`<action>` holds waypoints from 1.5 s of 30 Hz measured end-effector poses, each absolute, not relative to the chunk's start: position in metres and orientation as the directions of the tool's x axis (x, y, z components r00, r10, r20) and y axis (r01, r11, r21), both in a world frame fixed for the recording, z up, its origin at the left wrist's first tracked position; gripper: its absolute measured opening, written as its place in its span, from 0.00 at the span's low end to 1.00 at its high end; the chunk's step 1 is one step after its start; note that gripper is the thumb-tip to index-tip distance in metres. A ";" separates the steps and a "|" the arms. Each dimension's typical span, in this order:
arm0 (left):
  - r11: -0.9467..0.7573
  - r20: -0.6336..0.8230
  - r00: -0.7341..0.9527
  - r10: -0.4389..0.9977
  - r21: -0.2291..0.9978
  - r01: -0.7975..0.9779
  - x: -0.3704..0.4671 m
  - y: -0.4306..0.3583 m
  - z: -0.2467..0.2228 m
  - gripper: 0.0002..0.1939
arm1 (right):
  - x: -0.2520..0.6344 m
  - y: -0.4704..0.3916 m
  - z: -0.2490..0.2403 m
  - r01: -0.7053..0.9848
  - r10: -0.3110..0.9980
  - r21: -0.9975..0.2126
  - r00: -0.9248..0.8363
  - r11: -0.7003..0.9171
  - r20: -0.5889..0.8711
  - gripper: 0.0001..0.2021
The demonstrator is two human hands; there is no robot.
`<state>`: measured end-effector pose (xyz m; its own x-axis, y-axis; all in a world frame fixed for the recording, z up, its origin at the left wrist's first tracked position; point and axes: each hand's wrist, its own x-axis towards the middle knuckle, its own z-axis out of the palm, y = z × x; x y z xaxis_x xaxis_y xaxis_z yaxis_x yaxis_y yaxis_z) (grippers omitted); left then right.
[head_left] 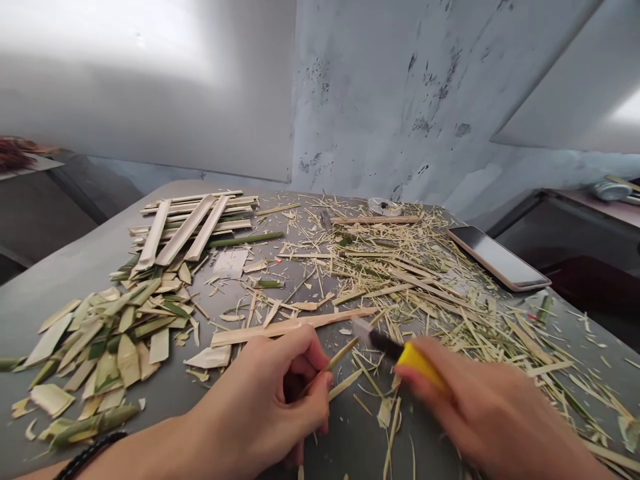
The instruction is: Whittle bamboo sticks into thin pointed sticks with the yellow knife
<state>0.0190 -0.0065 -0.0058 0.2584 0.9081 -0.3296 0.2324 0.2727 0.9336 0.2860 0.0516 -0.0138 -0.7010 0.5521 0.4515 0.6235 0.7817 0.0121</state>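
Note:
Between the thumb and forefinger of my left hand (280, 393) is a thin bamboo strip (341, 353), its end pointing up and to the right. My right hand (475, 400) is wrapped round the yellow handle of a knife (423, 367). The blurred blade points left, close to the strip's tip; I cannot tell whether they touch. Just beyond my left hand a long, flat bamboo slat (295, 325) lies on the grey table (200, 373). Thin shavings and short slivers are scattered around and beneath both hands.
Split bamboo lengths (185, 230) are stacked at the back left, with a heap of bamboo chips (125, 327) before them. Thin bamboo shavings (400, 267) cover much of the right side. A phone (497, 257) lies near the right edge; a clear roll (384, 207) sits by the wall.

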 end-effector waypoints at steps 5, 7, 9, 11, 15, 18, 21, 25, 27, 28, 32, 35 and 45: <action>0.300 -0.358 0.263 0.896 0.924 0.238 0.019 -0.005 -0.003 0.09 | 0.296 0.055 -0.009 0.675 0.596 -0.050 -0.612 0.737 0.520 0.18; 0.273 -0.336 0.258 0.906 0.928 0.253 0.020 -0.006 -0.003 0.10 | 0.291 0.050 -0.007 0.568 0.558 -0.127 -0.699 0.813 0.446 0.17; 0.241 -0.308 0.250 0.918 0.933 0.266 0.020 -0.006 -0.003 0.10 | 0.288 0.049 -0.007 0.571 0.566 -0.115 -0.727 0.813 0.389 0.19; 0.229 -0.295 0.246 0.923 0.937 0.266 0.019 -0.006 -0.004 0.11 | 0.289 0.051 -0.008 0.675 0.624 -0.035 -0.660 0.737 0.419 0.21; 0.245 -0.309 0.256 0.916 0.936 0.253 0.019 -0.006 -0.003 0.09 | 0.293 0.053 -0.007 0.660 0.598 -0.051 -0.643 0.750 0.479 0.19; 0.249 -0.315 0.252 0.915 0.933 0.261 0.019 -0.007 -0.003 0.09 | 0.291 0.053 -0.007 0.602 0.578 -0.081 -0.708 0.794 0.405 0.20; 0.237 -0.305 0.238 0.922 0.932 0.276 0.019 -0.008 -0.003 0.09 | 0.292 0.055 -0.008 0.711 0.616 0.008 -0.615 0.703 0.493 0.21; 0.216 -0.290 0.256 0.922 0.935 0.280 0.020 -0.007 -0.006 0.08 | 0.292 0.050 -0.012 0.583 0.587 -0.145 -0.705 0.799 0.398 0.19; 0.217 -0.286 0.240 0.928 0.936 0.276 0.020 -0.007 -0.006 0.08 | 0.292 0.050 -0.012 0.620 0.621 -0.135 -0.694 0.773 0.366 0.20; 0.213 -0.280 0.229 0.932 0.936 0.279 0.020 -0.007 -0.006 0.09 | 0.292 0.051 -0.012 0.665 0.646 -0.108 -0.654 0.739 0.393 0.20; 0.197 -0.274 0.232 0.934 0.931 0.307 0.020 -0.008 -0.004 0.08 | 0.291 0.052 -0.007 0.621 0.612 -0.144 -0.658 0.770 0.440 0.20; 0.200 -0.269 0.214 0.939 0.934 0.295 0.020 -0.009 -0.004 0.08 | 0.291 0.054 -0.006 0.581 0.583 -0.135 -0.715 0.803 0.387 0.22; -0.036 0.000 0.086 0.996 0.907 0.420 0.014 -0.008 -0.008 0.08 | 0.283 0.046 -0.005 0.586 0.611 -0.186 -0.713 0.789 0.344 0.21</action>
